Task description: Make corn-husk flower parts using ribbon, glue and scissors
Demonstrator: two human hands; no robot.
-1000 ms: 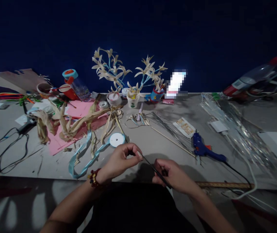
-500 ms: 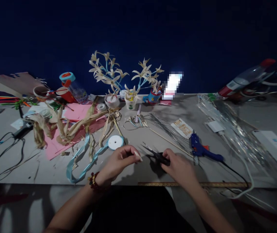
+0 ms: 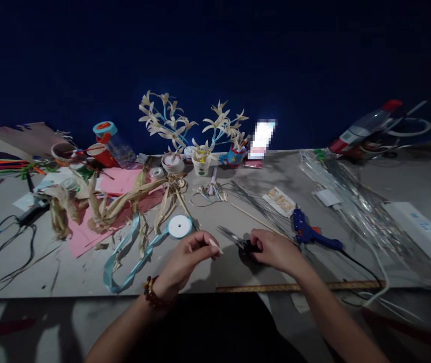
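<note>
Between thumb and fingertips, my left hand pinches a small pale strip, which looks like a piece of dried corn husk. My right hand is closed round the black handles of a pair of scissors, held low over the table with the blades pointing left toward my left hand. The fingers partly hide the handles, and I cannot tell whether the scissors rest on the table. Just beyond my left hand lies a white spool of light blue ribbon.
Dried husks lie on pink paper at left. Husk flowers stand in small pots at the back. On the right are thin wires, a blue glue gun with its cord, plastic packets and a power strip.
The scissors have turned from lying along my right palm to pointing up-left, and have moved away from the pale strip, lower over the table. My left hand keeps its pinch.
</note>
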